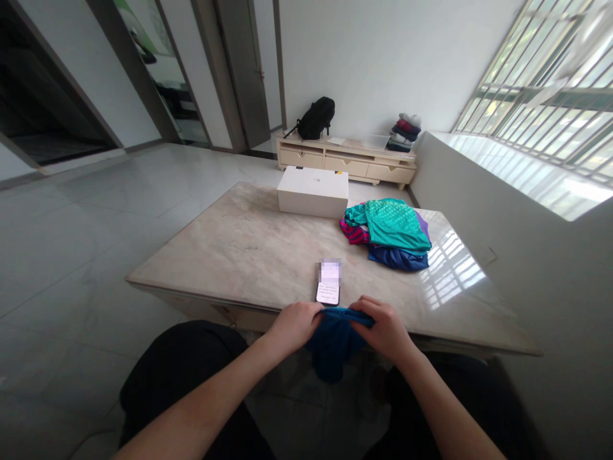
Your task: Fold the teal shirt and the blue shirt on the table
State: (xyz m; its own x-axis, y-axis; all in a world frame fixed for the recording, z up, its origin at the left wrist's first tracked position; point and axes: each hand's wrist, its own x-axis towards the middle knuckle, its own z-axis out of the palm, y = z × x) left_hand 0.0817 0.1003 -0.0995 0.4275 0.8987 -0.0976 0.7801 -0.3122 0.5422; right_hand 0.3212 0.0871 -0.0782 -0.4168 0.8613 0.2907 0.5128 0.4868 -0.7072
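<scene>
A blue cloth (pixel 335 348) hangs between both hands at the near edge of the marble-topped table (pixel 230 249), its lower part dangling below the tabletop. My left hand (pixel 297 324) is closed on the cloth's upper left end. On the right, my right hand (pixel 383 326) grips the other end with the thumb below and fingers above. Just beyond the cloth lies a phone (pixel 328 292) with a lit screen, part of it pixelated.
A white box (pixel 313 191) stands at the table's far side. To its right is a pile of clothes (pixel 397 227), green on top. Behind, a low cabinet (pixel 347 163) holds a black backpack (pixel 317 118) and folded clothes (pixel 403 133).
</scene>
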